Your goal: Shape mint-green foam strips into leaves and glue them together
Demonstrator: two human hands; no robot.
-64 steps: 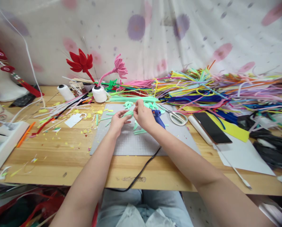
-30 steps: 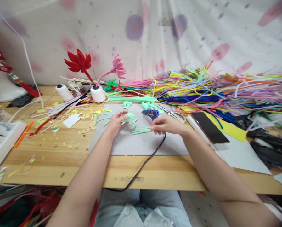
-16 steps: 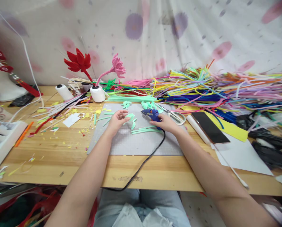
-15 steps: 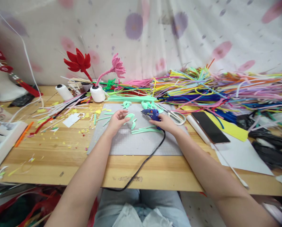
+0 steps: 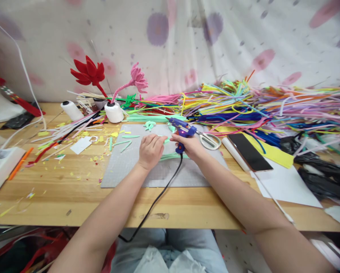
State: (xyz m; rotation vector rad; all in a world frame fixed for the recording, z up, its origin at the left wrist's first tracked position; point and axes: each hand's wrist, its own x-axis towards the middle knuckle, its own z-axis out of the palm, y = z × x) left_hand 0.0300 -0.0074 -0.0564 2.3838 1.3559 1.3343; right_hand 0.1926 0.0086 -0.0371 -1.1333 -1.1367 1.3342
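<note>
My right hand (image 5: pixel 190 146) is wrapped round the handle of a blue hot glue gun (image 5: pixel 182 128), its nozzle pointing left and slightly up and its black cord (image 5: pixel 161 200) running down off the table edge. Close to its left, my left hand (image 5: pixel 151 151) is closed, back of the hand towards me. A bit of mint-green pipe cleaner (image 5: pixel 166 140) shows at its fingertips; the rest is hidden behind the fingers. Under both hands lies a grey cutting mat (image 5: pixel 124 172). On it are a bent mint-green piece (image 5: pixel 150 125), cut strips (image 5: pixel 126 145) and scissors (image 5: pixel 210 141).
Behind the mat stretches a heap of coloured pipe cleaners (image 5: pixel 232 98). A red flower (image 5: pixel 89 72) and a pink flower (image 5: pixel 138 78) stand in a white thread spool (image 5: pixel 114 113). Right of the mat lie a phone (image 5: pixel 249 151) and white paper (image 5: pixel 291 187). A power strip (image 5: pixel 5 168) sits left.
The glue gun has been raised and tilted nozzle-up. My left hand has turned over and moved right, closing on the mint-green piece, which is now mostly hidden.
</note>
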